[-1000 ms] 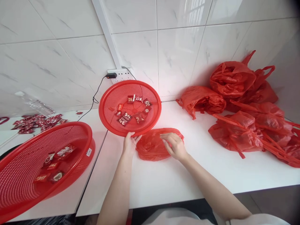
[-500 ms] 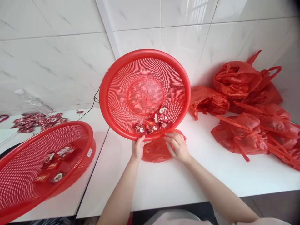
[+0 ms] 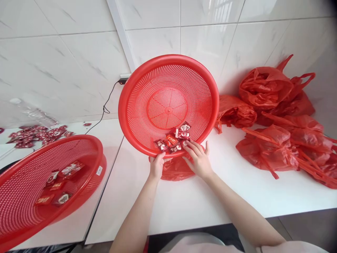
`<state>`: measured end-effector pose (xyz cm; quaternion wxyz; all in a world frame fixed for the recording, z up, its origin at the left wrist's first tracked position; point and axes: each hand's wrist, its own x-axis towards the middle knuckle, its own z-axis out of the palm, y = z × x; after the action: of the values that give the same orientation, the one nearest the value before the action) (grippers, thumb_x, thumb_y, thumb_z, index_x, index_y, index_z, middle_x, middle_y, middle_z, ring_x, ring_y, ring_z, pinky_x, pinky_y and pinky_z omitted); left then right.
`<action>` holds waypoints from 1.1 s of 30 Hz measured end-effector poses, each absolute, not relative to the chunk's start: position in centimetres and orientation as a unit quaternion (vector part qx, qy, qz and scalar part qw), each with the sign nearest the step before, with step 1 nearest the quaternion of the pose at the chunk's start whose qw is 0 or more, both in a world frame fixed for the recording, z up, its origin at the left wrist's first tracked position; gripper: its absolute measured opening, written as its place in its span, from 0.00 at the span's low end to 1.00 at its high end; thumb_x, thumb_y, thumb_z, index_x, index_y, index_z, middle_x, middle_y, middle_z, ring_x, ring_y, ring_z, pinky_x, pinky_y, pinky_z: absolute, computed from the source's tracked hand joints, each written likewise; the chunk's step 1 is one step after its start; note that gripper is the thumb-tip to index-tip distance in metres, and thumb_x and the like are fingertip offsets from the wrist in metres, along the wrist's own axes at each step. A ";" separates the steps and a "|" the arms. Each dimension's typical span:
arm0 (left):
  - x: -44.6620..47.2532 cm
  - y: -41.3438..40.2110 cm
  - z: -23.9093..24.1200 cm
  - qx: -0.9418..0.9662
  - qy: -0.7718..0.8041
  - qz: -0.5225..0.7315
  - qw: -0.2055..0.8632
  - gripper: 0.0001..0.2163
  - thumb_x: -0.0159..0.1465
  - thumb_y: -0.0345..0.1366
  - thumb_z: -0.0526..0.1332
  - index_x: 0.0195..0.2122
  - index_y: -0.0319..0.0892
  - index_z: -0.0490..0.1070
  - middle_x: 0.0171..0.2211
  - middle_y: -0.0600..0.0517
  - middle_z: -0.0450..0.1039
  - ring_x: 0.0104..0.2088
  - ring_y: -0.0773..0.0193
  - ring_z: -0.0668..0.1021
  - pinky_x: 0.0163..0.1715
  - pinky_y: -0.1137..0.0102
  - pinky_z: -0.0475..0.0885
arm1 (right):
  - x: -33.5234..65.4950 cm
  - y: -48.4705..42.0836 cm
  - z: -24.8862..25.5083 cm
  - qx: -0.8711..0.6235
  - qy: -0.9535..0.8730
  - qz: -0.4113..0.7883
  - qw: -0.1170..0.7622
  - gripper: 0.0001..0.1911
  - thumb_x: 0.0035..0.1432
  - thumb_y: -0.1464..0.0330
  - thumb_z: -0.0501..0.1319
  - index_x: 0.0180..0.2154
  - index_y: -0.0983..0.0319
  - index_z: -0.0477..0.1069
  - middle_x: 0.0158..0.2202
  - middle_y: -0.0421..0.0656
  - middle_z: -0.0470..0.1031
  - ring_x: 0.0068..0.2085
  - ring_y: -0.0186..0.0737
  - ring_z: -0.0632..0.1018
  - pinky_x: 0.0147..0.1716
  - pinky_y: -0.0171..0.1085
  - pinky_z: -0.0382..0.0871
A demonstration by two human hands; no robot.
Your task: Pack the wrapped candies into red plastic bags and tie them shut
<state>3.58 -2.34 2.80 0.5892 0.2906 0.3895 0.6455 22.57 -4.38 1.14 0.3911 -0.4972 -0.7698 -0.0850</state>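
Note:
A round red plastic basket [image 3: 168, 79] is tilted toward me, with several small red wrapped packets [image 3: 172, 140], perhaps candies, gathered at its low side. My left hand [image 3: 157, 167] grips the near rim, thumb on top and fingers partly hidden beneath. Over the rim to the right comes my right hand [image 3: 199, 160], its fingers stretched onto the packets at that end and its thumb apart. I cannot tell whether a packet is pinched. Below the basket lies a red plastic bag [image 3: 177, 172], partly covered by the rim and hands.
To the left stands a second red basket [image 3: 98, 149] with several larger packets inside. Behind it are a pile of small red packets [image 3: 34, 135] and a clear bottle [image 3: 39, 114]. Several filled red bags [image 3: 268, 147] lie at the right. A black cable [image 3: 106, 105] runs down the wall.
My right hand has moved from the bag and rim over the edge onto the packets. The tilted basket appears slightly farther right, and my left hand keeps its grip on the rim.

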 end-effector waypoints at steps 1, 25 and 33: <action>3.6 -2.3 2.8 0.289 0.391 0.646 0.589 0.26 0.48 0.32 0.69 0.50 0.46 0.69 0.44 0.52 0.76 0.44 0.54 0.79 0.42 0.57 0.77 | 22.6 -4.2 1.0 -0.484 -0.771 -0.082 0.407 0.17 0.63 0.70 0.57 0.54 0.55 0.67 0.54 0.46 0.74 0.56 0.47 0.72 0.64 0.62 0.36; 2.6 -1.4 2.4 0.292 0.397 0.664 0.563 0.17 0.51 0.31 0.66 0.43 0.43 0.72 0.43 0.49 0.76 0.43 0.52 0.79 0.43 0.54 0.76 | 22.7 -4.9 1.4 -0.385 -0.820 0.008 0.424 0.16 0.61 0.71 0.57 0.52 0.58 0.67 0.52 0.48 0.73 0.53 0.45 0.73 0.59 0.55 0.60; 4.0 -2.0 2.4 0.276 0.393 0.633 0.607 0.18 0.49 0.32 0.67 0.42 0.41 0.71 0.40 0.50 0.77 0.42 0.53 0.79 0.43 0.53 0.75 | 22.4 -4.3 0.8 -0.417 -0.814 -0.020 0.405 0.23 0.64 0.76 0.52 0.58 0.51 0.65 0.49 0.41 0.77 0.52 0.41 0.76 0.65 0.58 0.48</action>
<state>3.96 -2.03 2.42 0.6073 0.2765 0.3932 0.6325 22.43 -4.35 0.84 0.4047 -0.4166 -0.8138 -0.0198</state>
